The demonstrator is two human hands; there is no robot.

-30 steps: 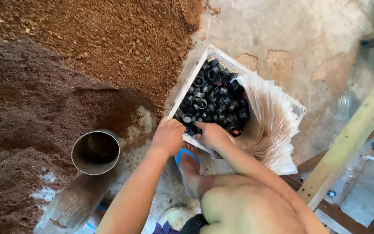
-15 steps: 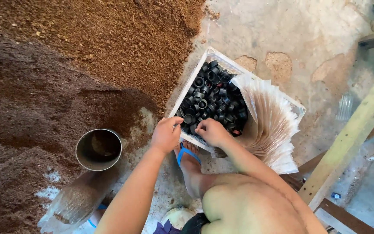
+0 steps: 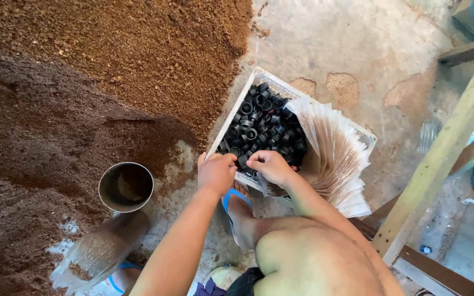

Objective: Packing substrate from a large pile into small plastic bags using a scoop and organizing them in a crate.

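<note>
Hands meet at the near corner of a white tray (image 3: pixel 231 118) that lies on the concrete floor (image 3: pixel 357 44). The left hand (image 3: pixel 215 172) is curled, its fingers bent over the tray's rim; what it holds, if anything, cannot be seen. The right hand (image 3: pixel 270 166) is also narrow, with its fingertips pinched among the black rings (image 3: pixel 261 123), and it seems to touch one of them. These small rings fill the left part of the tray, so they are close to both hands. A fan of clear plastic bags (image 3: pixel 338 159) takes the right part. Near the left arm, a metal tube (image 3: pixel 125 187) stands with its open mouth up, beside the brown soil heap (image 3: pixel 83 82). A filled bag (image 3: pixel 97 252) lies below it.
</note>
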